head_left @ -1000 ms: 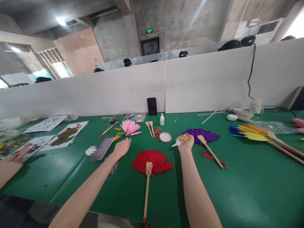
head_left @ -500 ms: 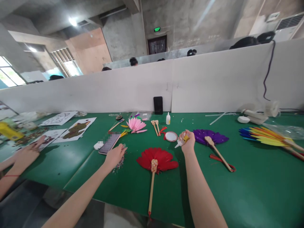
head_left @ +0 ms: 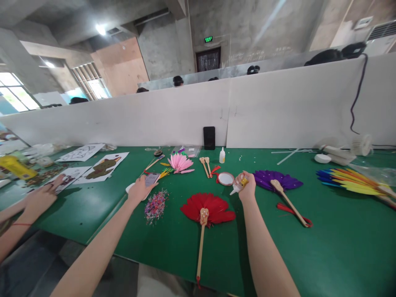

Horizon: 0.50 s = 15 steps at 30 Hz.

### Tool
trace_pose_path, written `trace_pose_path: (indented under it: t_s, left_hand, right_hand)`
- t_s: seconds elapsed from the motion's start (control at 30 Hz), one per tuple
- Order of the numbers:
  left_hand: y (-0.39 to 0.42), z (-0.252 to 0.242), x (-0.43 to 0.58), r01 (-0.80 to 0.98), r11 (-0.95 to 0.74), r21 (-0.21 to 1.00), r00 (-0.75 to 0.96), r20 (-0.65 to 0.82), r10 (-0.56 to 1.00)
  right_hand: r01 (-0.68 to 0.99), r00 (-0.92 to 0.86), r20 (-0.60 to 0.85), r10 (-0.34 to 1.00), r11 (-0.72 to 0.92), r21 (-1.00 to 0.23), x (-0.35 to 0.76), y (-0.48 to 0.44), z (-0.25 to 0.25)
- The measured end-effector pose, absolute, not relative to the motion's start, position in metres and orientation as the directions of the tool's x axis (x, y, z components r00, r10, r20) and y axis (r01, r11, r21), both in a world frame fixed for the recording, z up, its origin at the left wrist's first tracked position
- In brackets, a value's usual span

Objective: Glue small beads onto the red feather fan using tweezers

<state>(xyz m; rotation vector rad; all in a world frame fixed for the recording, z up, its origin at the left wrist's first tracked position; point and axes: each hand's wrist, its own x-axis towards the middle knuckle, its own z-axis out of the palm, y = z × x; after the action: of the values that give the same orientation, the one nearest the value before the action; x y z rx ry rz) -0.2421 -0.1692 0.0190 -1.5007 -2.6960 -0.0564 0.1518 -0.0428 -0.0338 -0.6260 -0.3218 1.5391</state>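
My right hand (head_left: pixel 246 187) is closed round a small glue bottle (head_left: pixel 236 186) with a yellow label, its white nozzle pointing left, above the green table (head_left: pixel 324 247). My left hand (head_left: pixel 140 190) lies on a phone (head_left: pixel 151 179), covering its lower part; its fingers are hard to make out. A heap of coloured sequins (head_left: pixel 155 201) lies just right of that hand. Between my arms rests a red feather fan (head_left: pixel 208 208) with a long wooden handle. A purple feather fan (head_left: pixel 277 181) lies right of my right hand.
A round white lid (head_left: pixel 226 178), a pink feather flower (head_left: pixel 180 162), a second glue bottle (head_left: pixel 222 155) and a dark phone (head_left: pixel 209 137) leaning on the white partition (head_left: pixel 278 111) stand farther back. A multicoloured fan (head_left: pixel 349 182) lies far right. Another person's hand (head_left: pixel 38 198) rests on pictures at left.
My left hand has moved left off the sequin heap and onto the phone, leaving the sequins uncovered. My right hand keeps the glue bottle. The view has shifted slightly left.
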Motion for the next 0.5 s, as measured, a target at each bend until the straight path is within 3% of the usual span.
trace_pose_path:
  t_s: [0.5]
  left_hand:
    - [-0.128, 0.024, -0.282, 0.818, 0.575, 0.013, -0.562, -0.198, 0.803]
  right_hand:
    - [-0.832, 0.041, -0.205, 0.978, -0.08, -0.549, 0.152, -0.044, -0.031]
